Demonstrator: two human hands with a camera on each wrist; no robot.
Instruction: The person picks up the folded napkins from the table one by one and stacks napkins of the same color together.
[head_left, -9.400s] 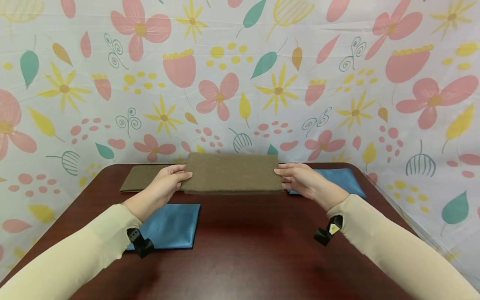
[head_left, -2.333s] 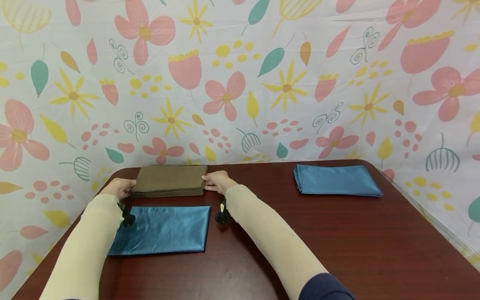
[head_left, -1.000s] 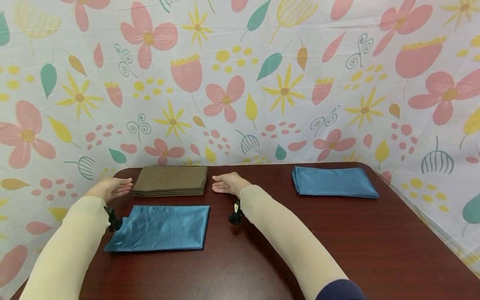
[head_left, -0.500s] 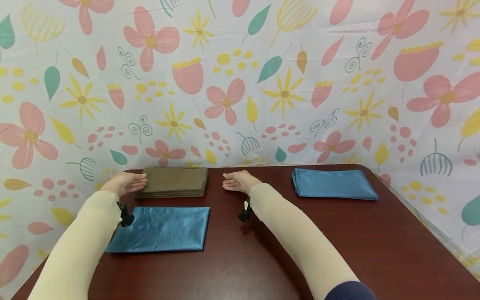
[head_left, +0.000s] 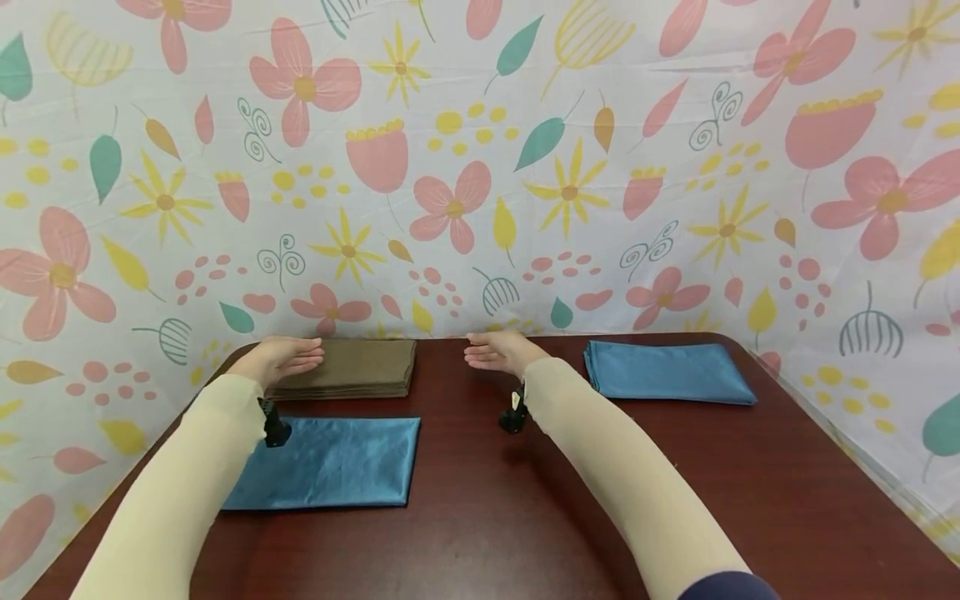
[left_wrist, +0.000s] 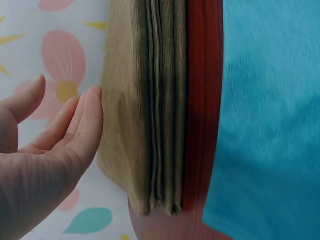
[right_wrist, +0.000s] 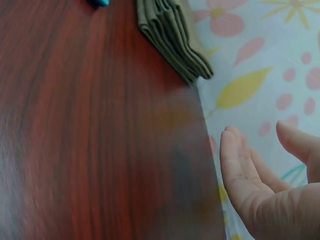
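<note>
A neat stack of folded brown cloth (head_left: 367,368) lies at the back left of the table, its layered edges plain in the left wrist view. My left hand (head_left: 283,360) hovers over the stack's left end with fingers straight and the thumb apart, covering that corner. In the left wrist view the left hand (left_wrist: 60,135) holds nothing. To the right of the stack, apart from it, my right hand (head_left: 501,353) is held in the air, palm inward and fingers extended. The right wrist view also shows this hand (right_wrist: 265,185) holding nothing.
In front of the brown stack lies a flat folded blue satin cloth (head_left: 345,462), partly behind the left wrist. Another folded blue cloth (head_left: 667,372) rests at the back right. The dark red wooden table (head_left: 525,517) meets a flower-printed curtain (head_left: 480,167) behind.
Earlier both hands held a folded brown cloth up, then gripped the stack's ends on the table. They let go; both have since drifted right, the left over the stack, the right away from it.
</note>
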